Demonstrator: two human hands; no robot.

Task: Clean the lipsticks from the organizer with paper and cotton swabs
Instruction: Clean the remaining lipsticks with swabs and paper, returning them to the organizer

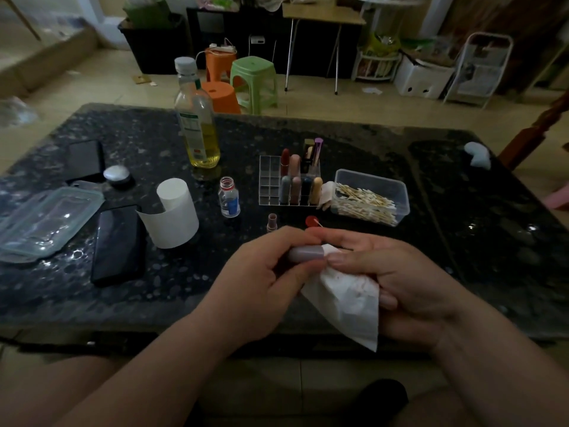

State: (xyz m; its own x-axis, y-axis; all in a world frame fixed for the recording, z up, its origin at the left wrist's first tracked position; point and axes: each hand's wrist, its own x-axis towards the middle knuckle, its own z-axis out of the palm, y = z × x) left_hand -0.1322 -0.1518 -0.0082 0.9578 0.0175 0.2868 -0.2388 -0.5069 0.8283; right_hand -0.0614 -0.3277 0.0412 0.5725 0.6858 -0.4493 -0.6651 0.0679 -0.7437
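Two bare hands meet low over a dark, speckled stone worktop [354, 143] in a dim room with a pale tiled floor [107, 75]. A green stool [254, 81] and an orange stool [220, 97] stand just behind the worktop. The left hand [261, 282] has its grip curled round a lilac lipstick tube [308, 252], held sideways above the worktop's near edge. The right hand [403, 278] pinches a white paper [345, 300], stained reddish, against the tube's end. Farther back stands a clear organizer [269, 183] — upright lipsticks [295, 186] in two rows fill its right-hand compartments. Just beside it on the right, a clear tub [397, 192] holds a heap of cotton swabs [363, 201]. To the organizer's left are a small uncapped bottle [229, 198], a tall bottle [198, 118] with yellow liquid in its lower part, and a roll of white paper [177, 211] standing on end. A small cap [272, 222] stands between the organizer and the hands.
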